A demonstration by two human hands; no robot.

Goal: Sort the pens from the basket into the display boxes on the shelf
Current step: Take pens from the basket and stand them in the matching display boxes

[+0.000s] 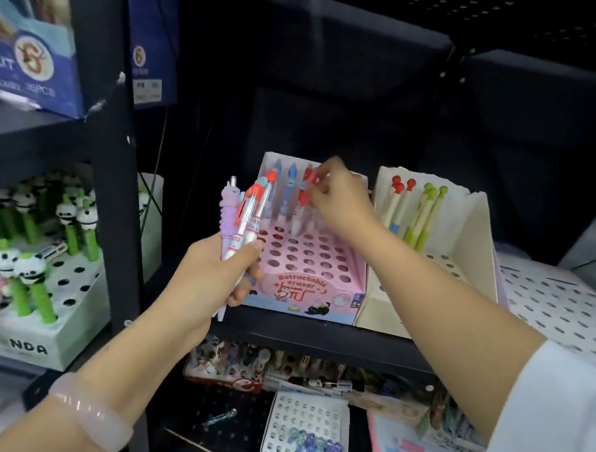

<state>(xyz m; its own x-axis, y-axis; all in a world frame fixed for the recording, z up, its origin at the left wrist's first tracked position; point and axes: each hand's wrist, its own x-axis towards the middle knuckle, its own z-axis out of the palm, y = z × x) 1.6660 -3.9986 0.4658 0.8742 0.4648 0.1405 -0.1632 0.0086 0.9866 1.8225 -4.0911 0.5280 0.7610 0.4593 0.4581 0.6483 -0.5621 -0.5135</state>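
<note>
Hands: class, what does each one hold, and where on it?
Left hand grips a bunch of pens by their lower barrels. Right hand pinches a red pen near its top.

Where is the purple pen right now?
The purple pen is left of centre, gripped upright in the left hand beside two red-topped pens, just left of the pink display box.

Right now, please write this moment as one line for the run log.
left hand: holds spare pens | right hand: pinches red pen at pink display box | step: placing
</note>
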